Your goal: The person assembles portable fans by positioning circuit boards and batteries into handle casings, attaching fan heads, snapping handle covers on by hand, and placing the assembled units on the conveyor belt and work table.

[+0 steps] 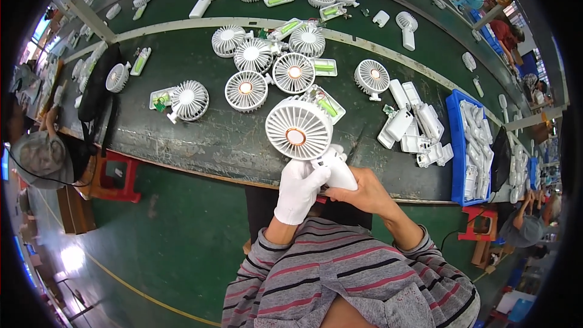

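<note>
White fan [297, 133], one, held by two grips [299, 189] [367, 191].

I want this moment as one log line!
left hand: gloved, holding white fan | right hand: ungloved, on fan handle | blue tray: holding white parts

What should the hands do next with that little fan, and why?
Perhaps gently squeeze the white handle with the right hand, while the gloved left hand steadies it: the left hand grips near the round fan head and the right holds the handle's lower end. I can't tell whether its shell is fully closed.
</note>
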Available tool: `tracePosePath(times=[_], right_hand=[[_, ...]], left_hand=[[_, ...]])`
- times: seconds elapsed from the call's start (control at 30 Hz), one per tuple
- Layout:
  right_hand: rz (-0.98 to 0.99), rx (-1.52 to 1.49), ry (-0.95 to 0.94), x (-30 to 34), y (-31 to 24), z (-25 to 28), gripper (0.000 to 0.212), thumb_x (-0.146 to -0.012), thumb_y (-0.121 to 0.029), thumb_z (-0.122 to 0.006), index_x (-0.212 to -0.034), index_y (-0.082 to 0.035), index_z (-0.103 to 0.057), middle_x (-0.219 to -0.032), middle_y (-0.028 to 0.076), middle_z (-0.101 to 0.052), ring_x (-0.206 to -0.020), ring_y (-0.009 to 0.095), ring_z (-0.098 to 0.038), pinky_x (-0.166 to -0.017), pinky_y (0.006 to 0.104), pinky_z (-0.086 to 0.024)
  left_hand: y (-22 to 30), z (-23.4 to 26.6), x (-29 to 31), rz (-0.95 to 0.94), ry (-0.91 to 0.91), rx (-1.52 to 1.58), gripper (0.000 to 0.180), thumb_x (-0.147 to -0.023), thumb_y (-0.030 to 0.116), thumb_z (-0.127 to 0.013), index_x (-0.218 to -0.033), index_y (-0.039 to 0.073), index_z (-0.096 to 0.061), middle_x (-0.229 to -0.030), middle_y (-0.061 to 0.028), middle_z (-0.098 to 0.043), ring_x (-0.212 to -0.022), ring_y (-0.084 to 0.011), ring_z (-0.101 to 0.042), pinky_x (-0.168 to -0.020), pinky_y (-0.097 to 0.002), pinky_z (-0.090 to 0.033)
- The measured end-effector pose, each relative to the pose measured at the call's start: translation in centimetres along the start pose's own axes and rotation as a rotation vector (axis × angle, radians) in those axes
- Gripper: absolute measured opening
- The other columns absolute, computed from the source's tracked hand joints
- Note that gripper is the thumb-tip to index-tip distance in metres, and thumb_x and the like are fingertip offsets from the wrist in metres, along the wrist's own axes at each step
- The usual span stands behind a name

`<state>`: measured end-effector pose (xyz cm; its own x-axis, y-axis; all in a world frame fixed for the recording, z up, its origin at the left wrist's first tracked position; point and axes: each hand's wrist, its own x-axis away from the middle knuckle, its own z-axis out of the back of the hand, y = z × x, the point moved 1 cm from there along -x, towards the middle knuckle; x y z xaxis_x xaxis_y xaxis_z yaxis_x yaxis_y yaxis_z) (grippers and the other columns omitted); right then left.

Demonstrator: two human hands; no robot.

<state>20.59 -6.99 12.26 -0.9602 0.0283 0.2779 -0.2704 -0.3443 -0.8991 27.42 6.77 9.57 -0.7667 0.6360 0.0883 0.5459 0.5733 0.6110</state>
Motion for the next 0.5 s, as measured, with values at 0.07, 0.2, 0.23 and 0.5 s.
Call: tracePosePath(times=[0.07,0.2,0.23,0.5], right_hand=[[-0.006,-0.01,0.003,0.0,0.3,0.1,0.028,-0.076,-0.02,-0.074,-0.092,0.002,-0.064,-0.072,0.009,-0.066,-0.066,0.014,-0.063,-0.062,0.0296,-0.048],[-0.017,-0.025,0.025,0.0,1.4,-0.1,0.034,-0.075,-0.025,-0.073,-0.093,0.002,-0.063,-0.072,0.013,-0.066,-0.064,0.019,-0.064,-0.061,0.0332,-0.048],[-0.02,-0.035,0.029,0.0,1.3,-0.2,0.034,-0.075,-0.025,-0.073,-0.093,0.002,-0.063,-0.072,0.013,-0.066,-0.064,0.019,-0.064,-0.061,0.0332,-0.048],[0.083,0.119,0.329,0.6,2.7,1.1,0.03,-0.077,-0.02,-0.071,-0.093,0.003,-0.061,-0.074,0.016,-0.065,-0.063,0.022,-0.063,-0.058,0.0356,-0.048]], left_hand=[[-0.3,0.2,0.1,0.012,0.023,-0.064,0.052,-0.083,0.003,-0.058,-0.129,-0.007,-0.038,-0.118,-0.0181,-0.055,-0.107,-0.0278,-0.058,-0.095,-0.0395,-0.047],[-1.1,-0.1,0.2,-0.056,0.099,-0.359,0.041,-0.085,-0.001,-0.048,-0.125,-0.009,-0.041,-0.113,-0.0184,-0.058,-0.101,-0.0259,-0.06,-0.09,-0.0367,-0.048],[-1.2,0.0,0.2,-0.081,0.115,-0.401,0.04,-0.086,-0.001,-0.047,-0.124,-0.009,-0.042,-0.112,-0.0181,-0.058,-0.1,-0.0251,-0.06,-0.089,-0.036,-0.048],[-0.9,-1.0,-1.3,-0.093,0.11,-0.863,0.032,-0.084,0.008,-0.061,-0.114,-0.004,-0.054,-0.093,-0.0106,-0.065,-0.089,-0.012,-0.059,-0.078,-0.0278,-0.048]])
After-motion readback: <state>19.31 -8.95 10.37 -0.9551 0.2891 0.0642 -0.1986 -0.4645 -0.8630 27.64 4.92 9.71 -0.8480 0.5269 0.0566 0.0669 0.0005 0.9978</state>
